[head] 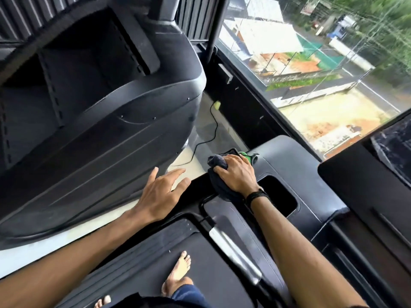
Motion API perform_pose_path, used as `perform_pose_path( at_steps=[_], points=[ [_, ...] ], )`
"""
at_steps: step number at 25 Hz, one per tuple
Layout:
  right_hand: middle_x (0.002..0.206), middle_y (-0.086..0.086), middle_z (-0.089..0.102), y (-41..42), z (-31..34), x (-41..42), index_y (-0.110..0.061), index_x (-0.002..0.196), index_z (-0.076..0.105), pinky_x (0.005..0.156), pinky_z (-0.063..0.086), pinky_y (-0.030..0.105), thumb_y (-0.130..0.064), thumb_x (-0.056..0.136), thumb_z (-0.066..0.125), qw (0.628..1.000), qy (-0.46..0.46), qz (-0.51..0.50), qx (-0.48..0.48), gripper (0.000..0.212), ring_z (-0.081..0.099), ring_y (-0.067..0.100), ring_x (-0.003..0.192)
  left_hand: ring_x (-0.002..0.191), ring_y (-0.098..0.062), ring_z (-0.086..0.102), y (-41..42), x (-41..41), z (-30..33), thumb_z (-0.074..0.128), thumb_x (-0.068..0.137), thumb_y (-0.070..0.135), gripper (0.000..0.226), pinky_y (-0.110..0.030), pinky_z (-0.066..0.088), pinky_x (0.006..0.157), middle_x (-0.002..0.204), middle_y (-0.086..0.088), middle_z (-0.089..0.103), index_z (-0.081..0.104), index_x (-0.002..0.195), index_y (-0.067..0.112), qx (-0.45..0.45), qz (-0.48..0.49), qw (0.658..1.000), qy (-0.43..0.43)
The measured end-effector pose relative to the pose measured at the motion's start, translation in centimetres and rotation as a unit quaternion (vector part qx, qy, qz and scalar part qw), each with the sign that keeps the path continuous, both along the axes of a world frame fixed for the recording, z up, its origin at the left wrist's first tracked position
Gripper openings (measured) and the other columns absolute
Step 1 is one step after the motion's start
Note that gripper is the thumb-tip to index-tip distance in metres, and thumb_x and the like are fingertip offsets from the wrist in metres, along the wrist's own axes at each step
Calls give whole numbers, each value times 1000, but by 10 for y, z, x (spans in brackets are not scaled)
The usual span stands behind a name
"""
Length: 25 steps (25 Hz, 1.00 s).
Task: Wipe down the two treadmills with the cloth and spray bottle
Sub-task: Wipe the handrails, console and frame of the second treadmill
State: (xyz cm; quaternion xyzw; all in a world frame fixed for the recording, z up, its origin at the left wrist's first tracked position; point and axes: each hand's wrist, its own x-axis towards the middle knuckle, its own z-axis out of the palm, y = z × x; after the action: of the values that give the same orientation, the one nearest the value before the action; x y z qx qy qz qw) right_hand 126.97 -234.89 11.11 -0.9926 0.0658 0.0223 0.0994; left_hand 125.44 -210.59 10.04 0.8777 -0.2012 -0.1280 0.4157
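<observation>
Window-side gym floor, black treadmill console (311, 174) below. Right hand (236, 174) grips dark cloth (216, 162), pressing it on console's left edge. Left hand (162, 192) spread flat, holding nothing, just left. Unwiped console lies rightward (spray bottle not visible).

Light: bright daylight through the window (311, 70) at upper right.
Interior: dark, low contrast.
Blur: trees in the top right corner smeared.
Distortion: wide-angle bending at the edges.
</observation>
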Motion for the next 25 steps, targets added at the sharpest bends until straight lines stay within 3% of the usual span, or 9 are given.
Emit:
perform_pose_path(
  at_steps=[3,5,9,11,13,16,20,25],
  points=[
    [132,-8,63,-55,4,10,-26,112,70,118,18,33,-55,84,47,999,-9,-34,-5,47,44,12,132,133,-6,48,-53,13,7,23,91,62,75,-38,-5,124,142,0,57,49,144,16,11,-24,1000,-6],
    [134,-9,59,-84,1,16,-29,115,69,119,14,35,-58,83,40,998,-12,-67,-17,52,39,13,135,128,-9,53,-77,17,13,18,87,67,82,-40,-3,124,132,-4,64,49,143,16,9,-21,1000,-7],
    [160,7,31,-121,1,13,-26,137,54,120,4,47,-58,88,42,963,-27,-266,-32,59,16,26,150,125,-11,56,-94,19,15,18,85,67,83,-42,-1,124,131,-3,65,52,141,17,8,-28,999,-15],
    [165,11,16,-127,9,-5,-22,150,38,119,12,49,-56,94,43,940,-32,-341,-2,66,11,30,152,131,-8,51,-99,19,16,18,86,67,80,-42,-1,124,139,2,59,53,140,19,11,-41,999,-24],
    [163,13,23,-126,21,-28,-21,153,31,112,27,47,-54,97,42,920,-36,-389,19,66,30,34,146,134,-8,48,-105,18,21,21,89,64,74,-42,-1,124,141,3,57,54,139,19,9,-54,998,-25],
    [138,16,57,-126,25,-64,-18,137,52,108,28,46,-54,96,41,895,-40,-444,-6,56,51,36,128,133,-9,48,-115,9,30,27,92,56,66,-40,0,123,141,2,57,55,139,18,-9,-78,997,-26],
    [138,21,53,-105,18,-114,-10,131,55,113,27,53,-54,86,36,887,-65,-449,-83,66,41,38,133,133,-7,48,-112,-17,35,28,92,56,67,-35,-5,121,142,3,57,55,139,17,-32,-151,988,-27],
    [156,22,30,-57,14,-142,-12,146,41,117,21,56,-45,92,54,896,-12,-442,-42,65,20,38,148,122,-9,58,-98,-45,32,27,94,55,63,-42,-1,124,128,2,67,59,131,16,-65,-190,979,-24]
  ],
)
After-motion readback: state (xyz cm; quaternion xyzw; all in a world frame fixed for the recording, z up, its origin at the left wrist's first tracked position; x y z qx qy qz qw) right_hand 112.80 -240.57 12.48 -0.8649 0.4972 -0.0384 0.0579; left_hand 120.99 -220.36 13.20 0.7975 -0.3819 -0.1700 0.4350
